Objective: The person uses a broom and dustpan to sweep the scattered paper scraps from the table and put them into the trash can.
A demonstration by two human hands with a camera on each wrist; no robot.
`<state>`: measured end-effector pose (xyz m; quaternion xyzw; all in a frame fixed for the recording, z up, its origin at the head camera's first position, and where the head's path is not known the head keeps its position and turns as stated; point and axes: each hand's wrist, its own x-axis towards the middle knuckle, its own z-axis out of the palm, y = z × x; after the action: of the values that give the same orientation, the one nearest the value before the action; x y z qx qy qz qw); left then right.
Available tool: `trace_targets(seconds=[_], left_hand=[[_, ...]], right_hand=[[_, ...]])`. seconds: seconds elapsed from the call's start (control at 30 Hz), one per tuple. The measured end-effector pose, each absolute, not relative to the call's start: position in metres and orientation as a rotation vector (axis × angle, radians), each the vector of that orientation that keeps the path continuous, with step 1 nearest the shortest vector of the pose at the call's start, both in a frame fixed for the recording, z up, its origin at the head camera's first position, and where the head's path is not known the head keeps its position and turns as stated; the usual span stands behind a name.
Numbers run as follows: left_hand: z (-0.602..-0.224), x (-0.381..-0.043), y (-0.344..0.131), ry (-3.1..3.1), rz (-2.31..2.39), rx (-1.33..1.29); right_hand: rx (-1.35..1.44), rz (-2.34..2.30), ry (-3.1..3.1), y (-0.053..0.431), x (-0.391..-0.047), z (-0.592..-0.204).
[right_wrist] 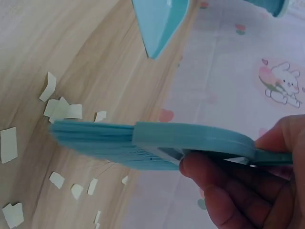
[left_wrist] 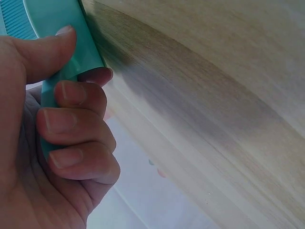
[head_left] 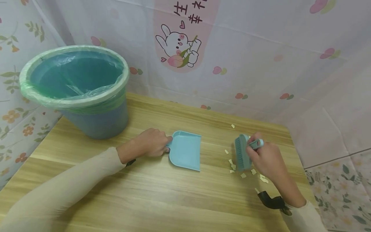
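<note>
Far left: white fabric sheet with orange flowers and green leaves. Next to it, round blue-grey plastic bucket on the back-left part of the yellowish wood-grain desk, upright. Translucent plastic liner bag folded over its pale rim.

Right of the bucket: left hand, long pale sleeve behind it. Fingers curled closed round the handle of the light-blue plastic dustpan; left wrist view has the thumb laid on top of the pan body, the other fingers wrapped underneath. Dustpan is mid-desk, handle left, wide straight mouth to the right, pan surface bare. Can't tell if its lip touches the desk.

Further right, apart from the dustpan mouth: small pale-yellow flat scraps, scattered loose on the desk, some overlapping, most around the brush.

Then the blue-green plastic hand brush, tilted on its side, bristles to the left. Right hand has it, thumb and fingers closed on the handle. Bristle tips blurred in right wrist view; contact with desk unclear. Black wrist strap below that hand.
</note>
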<state>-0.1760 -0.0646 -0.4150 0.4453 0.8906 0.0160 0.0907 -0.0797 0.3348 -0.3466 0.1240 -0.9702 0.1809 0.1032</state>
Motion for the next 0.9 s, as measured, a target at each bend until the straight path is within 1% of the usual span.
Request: trace_targets(seconds=[0.2,0.4,0.67,0.9], left_hand=[[-0.415,-0.177,-0.064,2.632,0.042,1.325],[-0.415,-0.177,-0.064,2.633,0.034,1.324],[-0.415,-0.176,-0.064,2.630,0.043,1.321],[-0.415,-0.175,-0.065,2.640,0.045,1.331]], right_hand=[[0.484,0.440,-2.865,0.332,-0.082,-0.347],[0.531,0.359,-2.855,0.325,-0.084,-0.351],[0.474,0.429,-2.915,0.315,-0.087,-0.360],[0.469,0.504,-2.907,0.307,-0.098,-0.361]])
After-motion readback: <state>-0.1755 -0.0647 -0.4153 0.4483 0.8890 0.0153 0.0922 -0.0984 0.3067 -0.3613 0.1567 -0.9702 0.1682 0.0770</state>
